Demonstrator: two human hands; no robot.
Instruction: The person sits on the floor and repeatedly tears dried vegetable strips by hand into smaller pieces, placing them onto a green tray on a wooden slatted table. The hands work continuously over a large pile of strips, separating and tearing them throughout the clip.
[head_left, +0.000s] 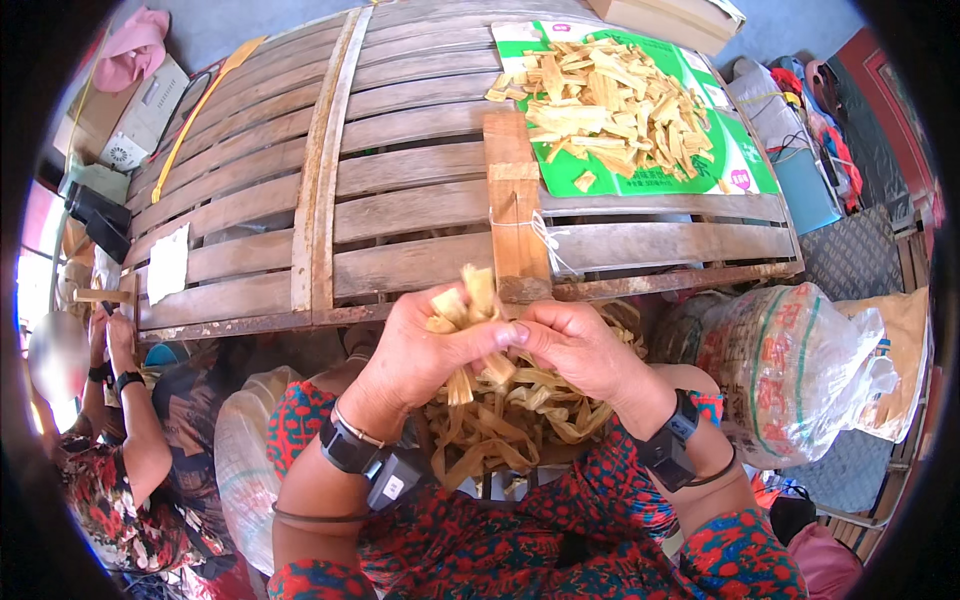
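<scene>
My left hand (431, 345) is closed around a small bundle of pale yellow dried plant strips (480, 289), whose ends stick out above and below the fingers. My right hand (581, 345) meets it, thumb tip against thumb; its fingertips pinch close together at the bundle's right side, and what lies between them is hidden. Below both hands, a heap of long, curled, dry strips (487, 442) lies over my lap. On the slatted table, a pile of short cut pieces (622, 105) rests on a green printed sheet (555, 176). A wooden block (517, 255) with white string (551, 236) juts to the table's edge.
The slatted wooden table (412, 172) has a rusty metal edge. A yellow plastic strip (199, 105) and white paper (169, 262) lie at its left. Large plastic sacks (780, 375) stand at right. At far left another person's hands (112, 337) work by the table.
</scene>
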